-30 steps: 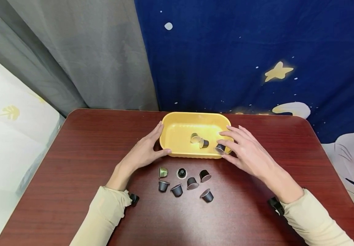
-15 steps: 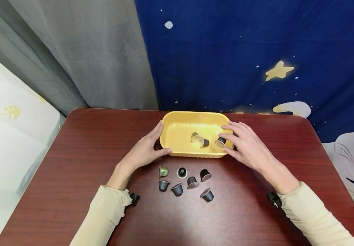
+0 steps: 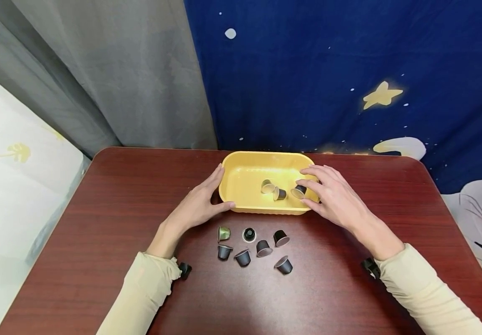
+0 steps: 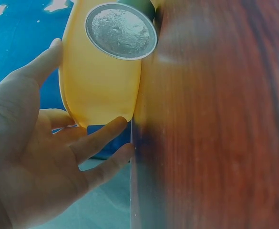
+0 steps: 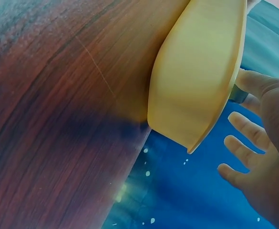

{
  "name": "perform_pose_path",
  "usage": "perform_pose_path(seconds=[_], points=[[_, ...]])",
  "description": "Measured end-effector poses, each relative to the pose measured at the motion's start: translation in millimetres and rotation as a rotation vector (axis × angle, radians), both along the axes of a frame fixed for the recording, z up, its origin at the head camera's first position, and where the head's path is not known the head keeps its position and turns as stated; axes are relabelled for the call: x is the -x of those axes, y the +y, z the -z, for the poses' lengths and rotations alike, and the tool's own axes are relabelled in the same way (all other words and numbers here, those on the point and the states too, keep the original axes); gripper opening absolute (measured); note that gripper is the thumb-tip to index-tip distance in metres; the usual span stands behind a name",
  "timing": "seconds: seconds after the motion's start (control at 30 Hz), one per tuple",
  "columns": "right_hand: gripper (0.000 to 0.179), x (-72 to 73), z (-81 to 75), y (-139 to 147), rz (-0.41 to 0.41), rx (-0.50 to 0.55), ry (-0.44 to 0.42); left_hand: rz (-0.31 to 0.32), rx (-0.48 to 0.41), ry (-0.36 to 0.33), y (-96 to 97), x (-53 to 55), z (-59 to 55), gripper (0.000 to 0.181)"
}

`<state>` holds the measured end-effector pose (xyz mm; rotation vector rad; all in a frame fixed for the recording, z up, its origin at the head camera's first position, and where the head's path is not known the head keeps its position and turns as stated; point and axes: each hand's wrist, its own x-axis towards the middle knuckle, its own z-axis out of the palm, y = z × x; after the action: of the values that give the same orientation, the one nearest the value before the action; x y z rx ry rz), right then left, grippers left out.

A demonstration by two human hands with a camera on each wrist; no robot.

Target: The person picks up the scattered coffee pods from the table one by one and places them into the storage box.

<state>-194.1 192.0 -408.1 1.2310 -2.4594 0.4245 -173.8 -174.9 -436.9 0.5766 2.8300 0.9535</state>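
Observation:
My right hand [image 3: 336,201] pinches a dark coffee capsule [image 3: 300,189] between thumb and finger, over the right end of a yellow tray [image 3: 241,209]. In the right wrist view the tray wall hides most of this capsule. My left hand [image 3: 194,206] rests against the tray's left end, its thumb on the front rim and its fingers spread along the side. Inside the tray lie a pale-faced capsule [image 3: 267,186] and a dark capsule [image 3: 280,193]. A green capsule [image 3: 223,233] and several black capsules [image 3: 264,249] lie on the table in front of the tray.
The tray stands near the far edge of a dark red wooden table [image 3: 328,298]. Behind the table hang a grey curtain [image 3: 148,83] and a blue starry cloth [image 3: 291,74]. Each wrist wears a small black camera.
My right hand has carried its capsule a short way from the tray's front rim farther in over the tray. The left hand, tray and loose capsules have stayed in place.

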Motion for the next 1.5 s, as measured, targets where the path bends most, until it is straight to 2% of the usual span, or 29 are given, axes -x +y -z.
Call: perform_pose_path(seconds=[0.37,0.67,1.0,1.2,1.5], points=[[0.039,7.6,1.6,-9,0.029,-0.026,-0.034,0.002,0.003,0.012,-1.6,-0.8,-0.1,0.100],[0.039,11.8,2.6,-13,0.040,-0.049,-0.045,-0.001,-0.002,-0.005,0.2,-1.0,-2.5,0.099],[0.037,16.2,7.5,-20,0.099,-0.064,-0.071,-0.008,0.000,-0.009,0.2,-0.9,-1.1,0.100],[0.037,15.6,12.0,-22,0.150,-0.064,-0.128,-0.002,0.000,0.003,0.6,-0.7,-0.1,0.100],[0.035,20.0,10.4,-27,0.166,-0.070,-0.149,-0.009,0.003,-0.002,1.1,-0.7,-0.5,0.100]])
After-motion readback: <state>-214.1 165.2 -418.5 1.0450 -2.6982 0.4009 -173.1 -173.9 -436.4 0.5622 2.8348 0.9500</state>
